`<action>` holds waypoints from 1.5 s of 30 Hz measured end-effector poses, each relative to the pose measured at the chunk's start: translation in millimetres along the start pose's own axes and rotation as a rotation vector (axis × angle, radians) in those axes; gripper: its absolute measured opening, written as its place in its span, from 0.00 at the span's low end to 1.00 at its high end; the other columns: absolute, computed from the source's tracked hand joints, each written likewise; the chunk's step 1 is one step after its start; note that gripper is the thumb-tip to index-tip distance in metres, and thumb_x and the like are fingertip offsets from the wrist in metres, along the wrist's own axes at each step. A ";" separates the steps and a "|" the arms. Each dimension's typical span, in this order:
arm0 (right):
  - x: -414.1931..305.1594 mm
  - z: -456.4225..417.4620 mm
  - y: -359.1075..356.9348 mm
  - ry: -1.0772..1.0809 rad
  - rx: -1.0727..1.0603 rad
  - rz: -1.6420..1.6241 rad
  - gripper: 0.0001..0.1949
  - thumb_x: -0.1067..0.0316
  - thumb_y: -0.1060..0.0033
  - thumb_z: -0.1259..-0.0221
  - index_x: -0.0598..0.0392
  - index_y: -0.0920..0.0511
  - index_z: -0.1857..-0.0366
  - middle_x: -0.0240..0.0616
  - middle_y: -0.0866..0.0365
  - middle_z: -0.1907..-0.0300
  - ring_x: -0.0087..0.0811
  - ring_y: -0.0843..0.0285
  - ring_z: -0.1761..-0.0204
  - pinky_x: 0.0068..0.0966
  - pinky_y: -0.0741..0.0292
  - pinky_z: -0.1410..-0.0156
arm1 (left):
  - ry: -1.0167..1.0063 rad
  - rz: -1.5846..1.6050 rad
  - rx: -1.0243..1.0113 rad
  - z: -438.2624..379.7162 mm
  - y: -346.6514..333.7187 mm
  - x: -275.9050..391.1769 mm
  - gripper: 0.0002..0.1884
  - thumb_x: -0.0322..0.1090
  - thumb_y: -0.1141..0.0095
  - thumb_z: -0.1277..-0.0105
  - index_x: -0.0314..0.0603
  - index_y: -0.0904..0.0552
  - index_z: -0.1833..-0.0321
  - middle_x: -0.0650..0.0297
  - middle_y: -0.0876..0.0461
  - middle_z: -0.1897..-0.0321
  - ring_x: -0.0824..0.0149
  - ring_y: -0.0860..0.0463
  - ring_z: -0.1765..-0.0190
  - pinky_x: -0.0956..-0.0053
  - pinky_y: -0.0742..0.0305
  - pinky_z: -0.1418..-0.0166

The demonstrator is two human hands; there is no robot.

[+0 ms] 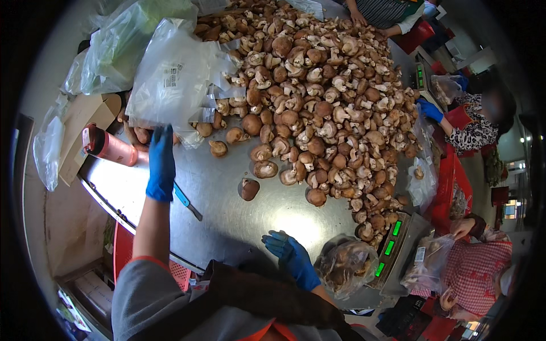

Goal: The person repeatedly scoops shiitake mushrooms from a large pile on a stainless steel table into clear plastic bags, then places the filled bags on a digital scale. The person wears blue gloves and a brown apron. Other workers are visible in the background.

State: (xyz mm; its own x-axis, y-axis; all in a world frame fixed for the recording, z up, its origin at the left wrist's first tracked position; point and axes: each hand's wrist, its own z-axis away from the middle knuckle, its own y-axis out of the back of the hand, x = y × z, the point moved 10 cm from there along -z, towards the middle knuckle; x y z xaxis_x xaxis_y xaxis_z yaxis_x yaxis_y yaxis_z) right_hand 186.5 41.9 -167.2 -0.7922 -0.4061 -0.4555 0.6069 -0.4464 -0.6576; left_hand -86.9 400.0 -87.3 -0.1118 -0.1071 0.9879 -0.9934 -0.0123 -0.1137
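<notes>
My left hand (162,164), in a blue glove, reaches forward to the lower edge of a stack of clear plastic bags (164,85) bearing printed labels. Its fingertips meet that edge; whether they pinch a bag cannot be told. Beside the wrist, a knife with a blue handle (181,195) lies on the metal table (226,200). My right hand (296,262), also gloved in blue, hovers near my body, holding nothing, fingers extended. Just right of it sits a clear bag filled with mushrooms (347,266). A large heap of brown shiitake mushrooms (315,102) spreads across the table ahead.
A pink bottle (111,147) lies at the left beside a cardboard box (87,123). Greenish plastic bags (123,47) are piled behind. At right stands a scale with green displays (389,247). Co-workers stand along the far and right sides; one holds a filled bag (428,260).
</notes>
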 end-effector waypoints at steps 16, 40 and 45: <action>-441.3 -160.7 -91.3 0.971 0.536 1.540 0.27 0.53 0.48 0.36 0.45 0.39 0.34 0.43 0.43 0.32 0.46 0.48 0.31 0.42 0.42 0.29 | -0.581 -0.962 -0.636 -88.0 -339.1 48.0 0.28 0.51 0.59 0.31 0.44 0.37 0.33 0.45 0.36 0.37 0.44 0.42 0.32 0.56 0.47 0.30; -387.7 -190.6 -84.5 0.341 0.339 2.128 0.40 0.26 0.60 0.47 0.27 0.51 0.30 0.46 0.41 0.33 0.47 0.29 0.41 0.40 0.29 0.39 | -0.314 -1.443 -1.101 -48.9 -384.6 -9.4 0.52 0.74 0.58 0.45 0.37 0.51 0.29 0.56 0.24 0.84 0.58 0.22 0.74 0.66 0.24 0.58; -369.7 -198.2 -82.5 0.459 0.371 2.274 0.33 0.30 0.58 0.45 0.29 0.37 0.35 0.39 0.33 0.37 0.42 0.28 0.43 0.38 0.30 0.39 | -0.140 -1.099 -0.974 -35.5 -389.3 -17.2 0.45 0.73 0.53 0.46 0.47 0.39 0.33 0.44 0.20 0.65 0.51 0.19 0.58 0.61 0.27 0.47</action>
State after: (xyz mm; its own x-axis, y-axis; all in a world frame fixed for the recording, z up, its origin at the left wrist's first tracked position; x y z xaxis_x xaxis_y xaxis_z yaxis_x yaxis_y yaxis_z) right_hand 416.7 387.0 -63.5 0.9805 -0.1597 -0.1144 0.1452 0.1967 0.9696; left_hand 300.9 441.9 -56.2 0.6387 -0.5808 0.5047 -0.2062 0.5028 0.8395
